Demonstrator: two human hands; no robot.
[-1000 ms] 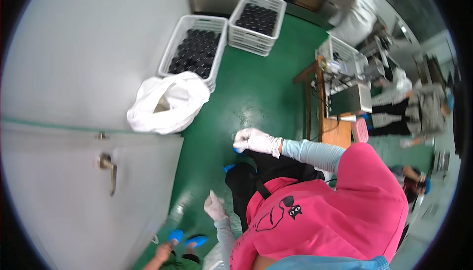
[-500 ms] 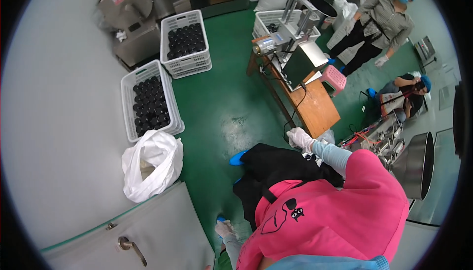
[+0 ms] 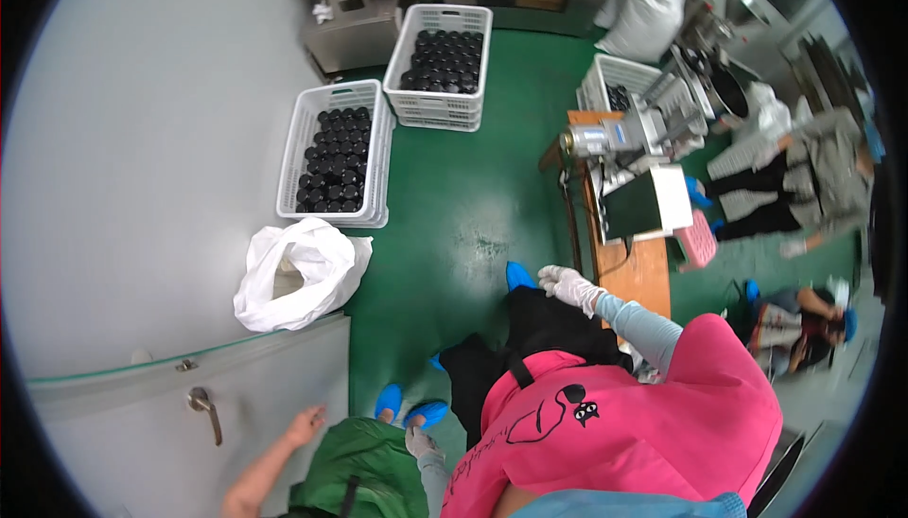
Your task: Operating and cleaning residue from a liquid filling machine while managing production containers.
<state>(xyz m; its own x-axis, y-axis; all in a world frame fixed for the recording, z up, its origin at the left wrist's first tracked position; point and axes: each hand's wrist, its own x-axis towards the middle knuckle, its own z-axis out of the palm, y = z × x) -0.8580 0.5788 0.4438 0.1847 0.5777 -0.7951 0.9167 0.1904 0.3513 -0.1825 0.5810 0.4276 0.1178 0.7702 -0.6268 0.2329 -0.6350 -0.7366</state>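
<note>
My right hand [image 3: 570,288], in a white glove with a pale blue sleeve, hangs over the floor beside the wooden table's near end. Its fingers are stretched loosely and hold nothing. My left hand [image 3: 420,440], also gloved, hangs low next to a person in green clothing [image 3: 364,466]; its fingers are partly seen, loosely extended, with nothing visible in them. That person's bare hand [image 3: 307,423] is near the grey door [image 3: 274,376]. My pink top and black trousers fill the lower middle, with a blue shoe cover [image 3: 519,277] below my right hand.
White crates [image 3: 290,182] of black-lidded jars stand along the left wall, with an open white sack [image 3: 359,267] before them. A wooden table [image 3: 643,277] bears a machine [image 3: 653,125]. A pink stool [image 3: 698,240] and two other people are at the right. Green floor [image 3: 454,177] runs between.
My view has swung right and forward. My right hand has come away from the table's edge. A person in green has come into view at the lower left, beside my left hand.
</note>
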